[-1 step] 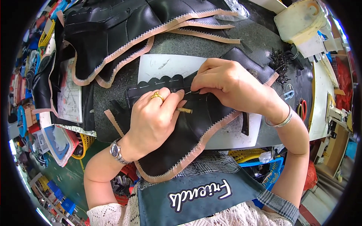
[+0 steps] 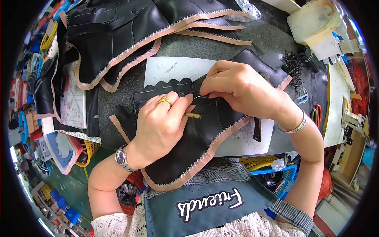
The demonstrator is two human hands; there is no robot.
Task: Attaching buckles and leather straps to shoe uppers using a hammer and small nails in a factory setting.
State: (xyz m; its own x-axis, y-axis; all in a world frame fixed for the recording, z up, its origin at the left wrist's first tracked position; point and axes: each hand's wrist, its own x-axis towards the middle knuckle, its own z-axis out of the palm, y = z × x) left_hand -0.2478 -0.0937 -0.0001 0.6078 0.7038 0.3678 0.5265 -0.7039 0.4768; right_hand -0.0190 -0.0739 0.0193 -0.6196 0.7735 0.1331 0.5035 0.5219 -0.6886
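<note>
Apparently works finely on the pink-edged, black leather-like piece (image 2: 207, 130) at near middle of the grey table (image 2: 181, 49), with left hand (image 2: 158, 122) curled around a short, yellowish stick (image 2: 194, 115) and right hand (image 2: 237, 85) pinching, on what cannot tell, seemingly needing steady control next.

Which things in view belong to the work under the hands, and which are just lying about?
In the work, it seems:
tan-edged black piece, at the right hand
tan stick in the left hand
white sheet beneath

Apparently lying about:
stacked black pieces
tangle of black strips
white container
</note>
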